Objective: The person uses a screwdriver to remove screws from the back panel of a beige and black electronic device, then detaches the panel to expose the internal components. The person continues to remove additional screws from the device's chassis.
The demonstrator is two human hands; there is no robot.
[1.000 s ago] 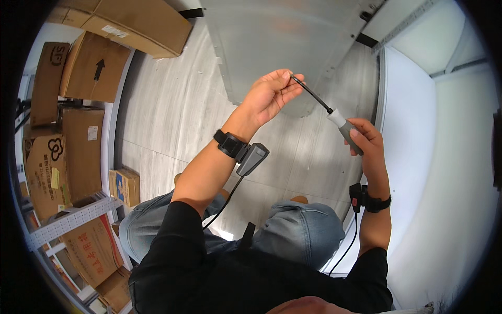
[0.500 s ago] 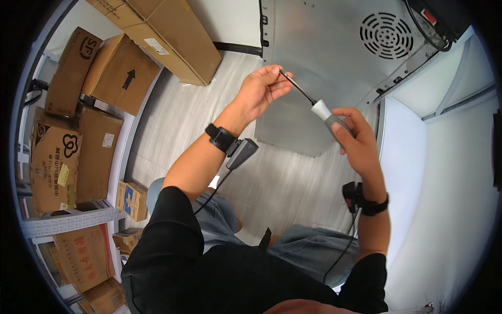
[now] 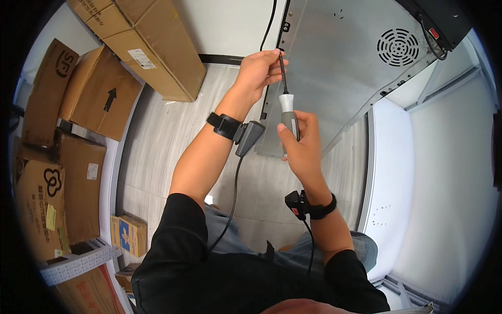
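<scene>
My right hand (image 3: pixel 303 144) is wrapped round the grey and white handle of a screwdriver (image 3: pixel 288 111), its dark shaft pointing up and away. The thumb and fingertips of my left hand (image 3: pixel 256 73) close in a pinch at the screwdriver's tip. Whether a small piece sits between them too is hidden. Both hands are at the left edge of a grey metal cabinet panel (image 3: pixel 334 68), where holes and small dark fittings line the rim. I cannot tell whether the tip touches the panel.
On the panel is a round slotted vent (image 3: pixel 398 47), with a red switch (image 3: pixel 433 33) and a black cable beyond. A tall cardboard box (image 3: pixel 162 47) stands far left. Several cartons (image 3: pixel 102 91) fill the left shelf; a small box (image 3: pixel 129 235) lies below. White shelving (image 3: pixel 392 172) bounds the right.
The screwdriver and my right hand have swung left, and the shaft is now nearly upright in view. My left hand is now at the panel's left edge. The head view has shifted.
</scene>
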